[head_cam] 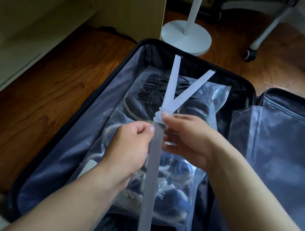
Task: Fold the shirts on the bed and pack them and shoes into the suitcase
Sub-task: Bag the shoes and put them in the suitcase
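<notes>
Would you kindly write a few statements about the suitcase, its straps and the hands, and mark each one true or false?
1. The suitcase lies open on a wooden floor. True.
2. Both hands are at the strap knot. True: the left hand and right hand pinch the strap there.
3. The shoes lie loose, with no wrapping. False: they are in clear plastic bags.
4. The zipped divider on the right half is unzipped and folded back. False: it lies flat across that half.

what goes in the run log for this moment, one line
stage: strapping down | left hand: pinches strap | right hand: holds knot | bagged shoes: in suitcase
</notes>
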The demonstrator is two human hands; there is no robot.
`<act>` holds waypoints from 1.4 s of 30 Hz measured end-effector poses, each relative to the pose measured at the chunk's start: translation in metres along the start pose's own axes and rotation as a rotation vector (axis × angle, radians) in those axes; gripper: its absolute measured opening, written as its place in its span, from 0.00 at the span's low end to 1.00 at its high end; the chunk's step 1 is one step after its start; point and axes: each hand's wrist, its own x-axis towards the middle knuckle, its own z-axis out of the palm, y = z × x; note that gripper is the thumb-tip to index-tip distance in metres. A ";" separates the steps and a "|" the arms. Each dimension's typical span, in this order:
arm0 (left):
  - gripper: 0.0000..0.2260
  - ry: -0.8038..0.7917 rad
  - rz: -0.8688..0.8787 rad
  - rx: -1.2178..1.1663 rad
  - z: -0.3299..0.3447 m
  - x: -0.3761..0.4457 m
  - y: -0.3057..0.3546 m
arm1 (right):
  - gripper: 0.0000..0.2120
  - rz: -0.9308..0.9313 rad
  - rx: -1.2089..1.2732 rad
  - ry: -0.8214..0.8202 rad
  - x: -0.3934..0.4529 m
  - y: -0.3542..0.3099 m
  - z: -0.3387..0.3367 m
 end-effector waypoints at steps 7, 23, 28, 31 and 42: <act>0.30 -0.074 0.213 1.045 -0.001 -0.022 -0.054 | 0.05 0.130 -0.122 0.346 0.069 0.029 -0.013; 0.26 0.273 -0.200 1.239 -0.100 -0.006 -0.101 | 0.37 -0.150 -1.116 0.461 -0.082 0.181 -0.012; 0.27 0.226 -0.214 1.159 -0.098 -0.008 -0.098 | 0.36 -0.101 -1.108 0.508 -0.083 0.167 -0.058; 0.28 0.191 -0.205 1.137 -0.091 -0.009 -0.096 | 0.34 -0.038 -1.096 0.506 -0.084 0.161 -0.066; 0.36 0.138 -0.221 1.176 -0.093 -0.035 -0.096 | 0.39 -0.077 -0.851 0.454 -0.130 0.177 -0.084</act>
